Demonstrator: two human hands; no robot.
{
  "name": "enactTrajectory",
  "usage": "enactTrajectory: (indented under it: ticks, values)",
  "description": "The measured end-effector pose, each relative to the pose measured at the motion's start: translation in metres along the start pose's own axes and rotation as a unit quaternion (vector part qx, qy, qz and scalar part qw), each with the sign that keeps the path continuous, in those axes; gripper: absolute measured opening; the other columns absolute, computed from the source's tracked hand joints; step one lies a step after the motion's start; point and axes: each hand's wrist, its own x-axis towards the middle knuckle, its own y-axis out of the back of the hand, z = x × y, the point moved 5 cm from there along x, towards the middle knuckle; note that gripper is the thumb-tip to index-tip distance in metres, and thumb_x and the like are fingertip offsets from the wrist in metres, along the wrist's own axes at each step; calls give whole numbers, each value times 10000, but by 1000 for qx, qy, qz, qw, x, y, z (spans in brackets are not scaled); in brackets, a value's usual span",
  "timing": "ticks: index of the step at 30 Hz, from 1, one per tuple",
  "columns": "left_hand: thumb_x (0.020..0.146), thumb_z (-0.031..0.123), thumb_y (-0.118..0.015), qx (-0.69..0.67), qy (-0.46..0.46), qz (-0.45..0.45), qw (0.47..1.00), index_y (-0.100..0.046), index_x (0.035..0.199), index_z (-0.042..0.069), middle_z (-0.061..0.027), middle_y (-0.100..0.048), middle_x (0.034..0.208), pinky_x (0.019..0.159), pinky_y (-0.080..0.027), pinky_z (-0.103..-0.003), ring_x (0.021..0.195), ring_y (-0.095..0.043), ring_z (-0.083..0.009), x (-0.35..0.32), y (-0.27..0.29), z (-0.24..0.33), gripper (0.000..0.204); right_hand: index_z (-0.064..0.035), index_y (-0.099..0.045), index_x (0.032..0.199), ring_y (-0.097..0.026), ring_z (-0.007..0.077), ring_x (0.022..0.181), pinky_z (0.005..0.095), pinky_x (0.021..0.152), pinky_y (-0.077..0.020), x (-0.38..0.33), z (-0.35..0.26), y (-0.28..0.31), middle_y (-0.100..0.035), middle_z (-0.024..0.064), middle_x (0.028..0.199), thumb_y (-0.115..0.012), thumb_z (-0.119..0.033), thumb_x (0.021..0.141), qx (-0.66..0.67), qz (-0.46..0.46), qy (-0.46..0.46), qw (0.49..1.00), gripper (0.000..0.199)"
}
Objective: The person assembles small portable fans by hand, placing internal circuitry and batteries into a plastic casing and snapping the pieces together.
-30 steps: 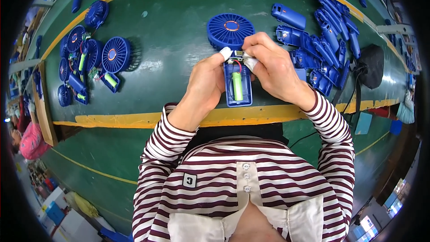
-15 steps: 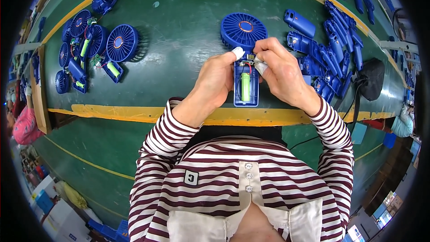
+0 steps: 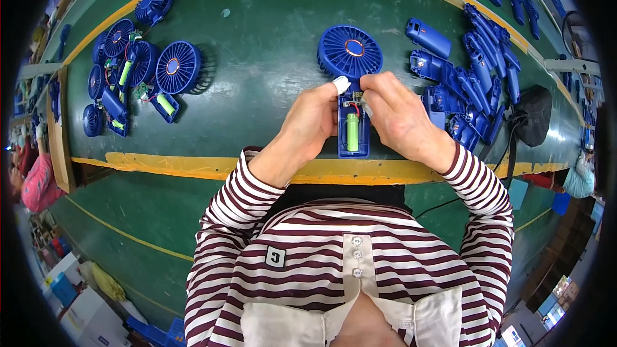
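Observation:
Right in front of me lies a blue handheld fan (image 3: 350,51), its round grille pointing away and its opened handle toward the table's front edge. Inside the handle sit a green battery cell (image 3: 353,132), red wires and a small circuit board (image 3: 351,97). My left hand (image 3: 307,119) grips the handle from the left, its white-covered thumb at the neck below the grille. My right hand (image 3: 402,115) is closed at the board's right side, fingertips pinched together with white covering on them. Whatever lies between those fingertips is hidden.
At the left lie several blue fans (image 3: 178,67), some with batteries and boards exposed. A heap of blue handle shells (image 3: 479,71) lies at the right, beside a black pouch-like object (image 3: 532,115) with a cable. Yellow edging (image 3: 257,168) borders the green table.
The fan has shifted slightly toward me. My right hand has turned and drawn its fingers closer in at the board; my left hand keeps its hold.

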Motion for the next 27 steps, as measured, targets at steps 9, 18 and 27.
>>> enactTrajectory:
  ticks: [9,18,27]
  values:
    - [829,109,-564,159,-5,-33,987,-604,940,22,-38,-618,855,648,-490,-253,737,-589,-98,-2,-2,1,147,20,-501,715,-472,242,795,331,638,-427,-1,1,-7,-440,118,853,-551,-60,638,-16,-28,18,999,122]
    - [819,36,-535,107,14,-6,994,-609,940,5,-36,-617,840,622,-486,-243,719,-587,-96,5,3,-11,145,-53,-506,694,-522,239,675,354,571,-409,-8,9,-7,-475,72,729,-599,-63,624,-39,-41,-75,996,118]
    - [856,71,-511,91,18,-18,996,-569,984,-44,-52,-614,838,634,-513,-211,724,-609,-98,13,9,-11,182,-27,-500,727,-518,281,669,379,577,-414,-11,25,-16,-464,103,718,-578,-4,654,79,-50,-82,992,109]
